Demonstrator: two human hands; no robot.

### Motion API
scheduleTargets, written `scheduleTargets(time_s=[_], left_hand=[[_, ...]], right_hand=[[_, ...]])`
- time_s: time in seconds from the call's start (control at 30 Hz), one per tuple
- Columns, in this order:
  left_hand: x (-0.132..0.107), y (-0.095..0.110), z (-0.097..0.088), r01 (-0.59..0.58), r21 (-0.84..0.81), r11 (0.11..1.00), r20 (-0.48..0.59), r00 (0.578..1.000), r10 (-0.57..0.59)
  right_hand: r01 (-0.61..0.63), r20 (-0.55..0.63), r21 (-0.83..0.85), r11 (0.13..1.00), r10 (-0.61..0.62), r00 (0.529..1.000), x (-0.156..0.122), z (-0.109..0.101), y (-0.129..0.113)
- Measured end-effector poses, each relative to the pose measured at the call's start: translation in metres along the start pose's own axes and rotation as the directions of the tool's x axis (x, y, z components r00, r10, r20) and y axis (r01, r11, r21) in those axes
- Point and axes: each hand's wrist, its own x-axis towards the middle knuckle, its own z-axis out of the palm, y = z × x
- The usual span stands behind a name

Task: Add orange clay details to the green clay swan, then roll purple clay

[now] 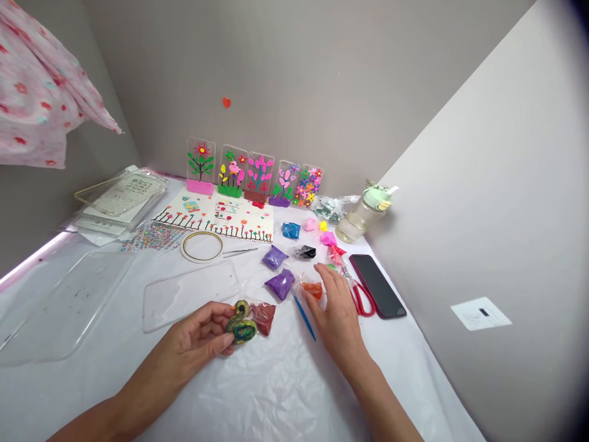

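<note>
My left hand pinches a small swirled clay figure in green, yellow and blue, just above the white table cover. A dark red clay bag lies right beside the figure. My right hand rests flat on the table with fingers stretched out, its fingertips touching an orange clay bag. A blue stick tool lies just left of that hand. Red-handled scissors lie at its right.
Two purple clay bags, blue, black and pink ones lie further back. A clear phone case, tape ring, dark phone, bottle and a row of decorated cases by the wall.
</note>
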Motion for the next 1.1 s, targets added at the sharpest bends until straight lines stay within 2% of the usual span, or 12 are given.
scheduleTargets(time_s=[0.07, 0.13, 0.2, 0.27, 0.47, 0.73, 1.1], left_hand=[[-0.002, 0.004, 0.000, 0.057, -0.045, 0.997, 0.009, 0.998, -0.056], [-0.003, 0.009, 0.000, 0.094, -0.084, 0.992, 0.015, 0.996, -0.093], [-0.005, 0.012, 0.001, 0.106, -0.121, 0.987, 0.029, 0.994, -0.103], [-0.005, 0.012, 0.001, 0.106, -0.136, 0.985, 0.045, 0.994, -0.100], [-0.005, 0.010, 0.002, 0.102, -0.105, 0.989, 0.090, 0.992, -0.093], [-0.006, 0.017, 0.005, 0.063, -0.118, 0.991, 0.109, 0.993, -0.050], [-0.005, 0.008, 0.002, 0.037, -0.154, 0.987, 0.120, 0.993, -0.018]], right_hand=[[0.034, -0.003, 0.108, 0.994, -0.034, 0.999, -0.003, -0.006, -0.013], [0.079, 0.103, 0.283, 0.956, -0.112, 0.988, -0.007, -0.012, -0.030], [0.111, 0.220, 0.418, 0.902, -0.219, 0.951, -0.013, -0.015, -0.045], [0.144, 0.250, 0.465, 0.874, -0.285, 0.925, -0.019, -0.013, -0.055], [0.161, 0.210, 0.469, 0.869, -0.286, 0.935, -0.026, -0.002, -0.061], [0.183, 0.203, 0.450, 0.874, -0.299, 0.932, -0.025, -0.003, -0.062], [0.266, 0.125, 0.388, 0.882, -0.336, 0.933, -0.027, -0.001, -0.064]])
